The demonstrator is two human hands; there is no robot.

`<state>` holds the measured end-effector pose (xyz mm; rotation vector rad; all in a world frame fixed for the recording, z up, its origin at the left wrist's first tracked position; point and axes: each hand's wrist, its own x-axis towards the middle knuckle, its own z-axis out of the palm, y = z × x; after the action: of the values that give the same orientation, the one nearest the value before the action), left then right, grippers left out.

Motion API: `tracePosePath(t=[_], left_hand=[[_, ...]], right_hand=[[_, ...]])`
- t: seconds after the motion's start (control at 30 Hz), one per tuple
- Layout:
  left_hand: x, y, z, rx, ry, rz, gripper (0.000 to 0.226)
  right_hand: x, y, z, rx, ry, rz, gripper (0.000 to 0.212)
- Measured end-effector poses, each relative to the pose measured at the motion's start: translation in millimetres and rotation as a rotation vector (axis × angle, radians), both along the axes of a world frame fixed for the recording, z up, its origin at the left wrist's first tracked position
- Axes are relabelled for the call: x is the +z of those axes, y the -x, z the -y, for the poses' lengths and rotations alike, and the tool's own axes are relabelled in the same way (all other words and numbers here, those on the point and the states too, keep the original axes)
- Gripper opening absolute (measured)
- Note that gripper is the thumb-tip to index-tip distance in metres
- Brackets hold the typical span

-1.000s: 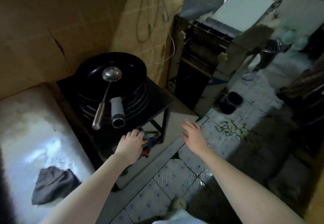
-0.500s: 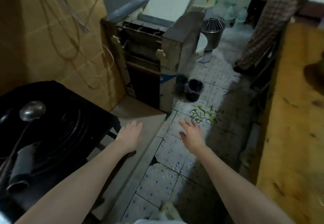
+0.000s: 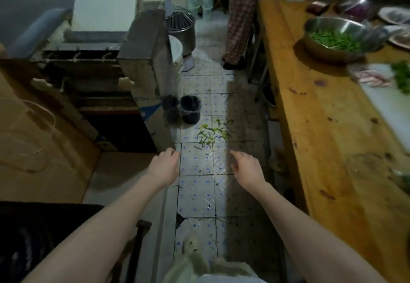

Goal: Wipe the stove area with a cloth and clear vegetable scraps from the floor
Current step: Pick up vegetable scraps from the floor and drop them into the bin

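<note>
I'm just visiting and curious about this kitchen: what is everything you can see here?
vegetable scraps: one scatter, green and yellow, on the floor tiles mid-aisle
buckets: two, black, on the floor just beyond the scraps
wooden table: one, yellow-brown, along the right
bowl: one, steel, holding green vegetables, on the table
cutting board: one, white, on the table
other person: one, checked trousers, far end of the aisle
stove: one, black, lower left corner
left hand and right hand: two, bare, holding nothing, over the floor
</note>
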<state>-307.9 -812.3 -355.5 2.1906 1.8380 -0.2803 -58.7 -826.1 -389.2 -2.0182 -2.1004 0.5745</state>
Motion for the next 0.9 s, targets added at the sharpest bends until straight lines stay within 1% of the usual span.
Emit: tracePosePath(t=[0.17, 0.27, 0.47, 0.6, 0.77, 0.83, 0.9], left_hand=[[-11, 1, -35, -0.07, 0.014, -0.002, 0.042], [-17, -3, -48, -0.116, 0.05, -0.006, 0.043], [-29, -7, -82, -0.136, 0.068, 0.008, 0.042], [-33, -15, -119, -0.123, 0.068, 0.009, 0.042], [-35, -37, -177, -0.091, 0.046, 0.041, 0.042], [-34, -48, -200, -0.055, 0.045, 0.058, 0.042], [-33, -56, -219, -0.022, 0.035, 0.074, 0.041]], right_hand=[[-1, 2, -9, -0.048, -0.007, 0.029, 0.049], [-3, 3, -16, -0.087, -0.017, 0.042, 0.05], [-11, 0, -48, -0.107, -0.007, 0.084, 0.053], [-17, -7, -84, -0.112, 0.031, 0.095, 0.061], [-21, -26, -150, -0.062, 0.108, 0.106, 0.066], [-20, -35, -176, -0.037, 0.143, 0.12, 0.066], [-19, -44, -202, -0.007, 0.151, 0.137, 0.061]])
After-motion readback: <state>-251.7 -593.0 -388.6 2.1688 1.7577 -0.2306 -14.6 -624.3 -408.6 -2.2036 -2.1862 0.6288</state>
